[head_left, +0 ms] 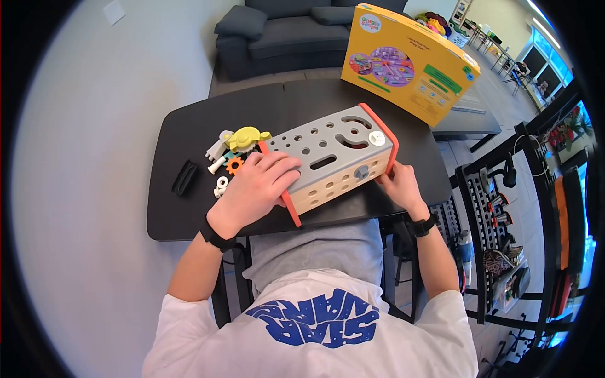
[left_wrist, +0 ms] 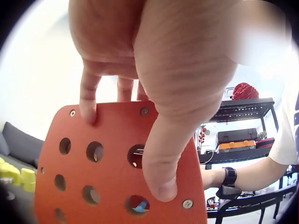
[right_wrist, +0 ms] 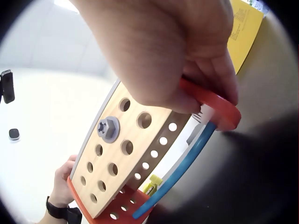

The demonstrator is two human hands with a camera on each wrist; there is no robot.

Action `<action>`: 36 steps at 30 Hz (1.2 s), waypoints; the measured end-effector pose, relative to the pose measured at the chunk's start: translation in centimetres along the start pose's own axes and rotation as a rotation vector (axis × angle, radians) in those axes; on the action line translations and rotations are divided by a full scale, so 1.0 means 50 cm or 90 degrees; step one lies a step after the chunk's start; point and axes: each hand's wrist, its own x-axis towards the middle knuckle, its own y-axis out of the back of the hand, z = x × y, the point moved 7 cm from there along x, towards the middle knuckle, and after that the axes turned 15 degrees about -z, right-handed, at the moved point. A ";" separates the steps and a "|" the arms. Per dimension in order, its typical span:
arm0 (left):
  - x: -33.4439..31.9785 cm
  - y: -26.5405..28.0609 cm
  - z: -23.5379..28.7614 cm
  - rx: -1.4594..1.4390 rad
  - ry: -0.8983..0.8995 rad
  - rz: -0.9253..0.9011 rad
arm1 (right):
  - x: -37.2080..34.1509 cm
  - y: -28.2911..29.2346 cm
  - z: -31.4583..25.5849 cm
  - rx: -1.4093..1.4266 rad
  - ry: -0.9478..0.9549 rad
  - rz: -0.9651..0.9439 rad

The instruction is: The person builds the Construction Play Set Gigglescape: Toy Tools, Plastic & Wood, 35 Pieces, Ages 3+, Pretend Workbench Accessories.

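A toy workbench box (head_left: 362, 154) with a grey perforated top, pale wooden sides and red end panels lies across the table before me. My left hand (head_left: 255, 189) grips its left red panel (left_wrist: 114, 128), thumb on the outer face and fingers over the top edge. At the other end, my right hand (right_wrist: 187, 56) holds the lower corner of the right panel (right_wrist: 210, 100). A grey hex bolt (right_wrist: 108, 129) sits in the wooden side, and a white fastener (head_left: 377, 138) in the top. Beneath the top, the right wrist view shows a blue bar (right_wrist: 187, 161) and a yellow piece (right_wrist: 152, 183).
Left of the box lie a lime toothed piece (head_left: 249, 137), an orange gear (head_left: 234, 166), a white bolt (head_left: 217, 165), white nuts (head_left: 220, 187) and a black holder-like object (head_left: 184, 177). A yellow carton (head_left: 409, 63) stands behind, right. Shelving (head_left: 485, 214) is at far right.
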 end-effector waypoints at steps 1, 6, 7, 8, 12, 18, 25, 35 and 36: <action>0.003 0.002 -0.001 0.000 -0.001 0.001 | -0.001 0.003 -0.002 0.021 0.022 0.023; 0.008 0.018 -0.002 -0.064 -0.018 0.026 | -0.010 0.034 -0.022 -0.040 0.055 0.115; 0.009 0.018 -0.001 -0.063 -0.018 0.026 | -0.012 0.045 -0.034 -0.058 0.076 0.146; 0.007 0.022 0.000 -0.067 -0.014 0.049 | -0.011 0.050 -0.043 -0.058 0.076 0.147; -0.004 0.017 -0.009 -0.109 0.010 0.119 | -0.013 0.093 -0.095 -0.070 0.104 0.244; -0.017 -0.003 -0.030 -0.274 0.077 0.163 | -0.011 0.148 -0.183 -0.114 0.209 0.352; -0.028 -0.014 -0.028 -0.427 0.124 0.126 | 0.022 0.181 -0.227 -0.211 0.275 0.369; -0.037 -0.106 -0.047 -0.600 0.234 -0.052 | 0.096 0.163 -0.277 -0.325 0.218 0.212; -0.038 -0.122 -0.048 -0.624 0.246 -0.084 | 0.105 0.154 -0.282 -0.360 0.215 0.187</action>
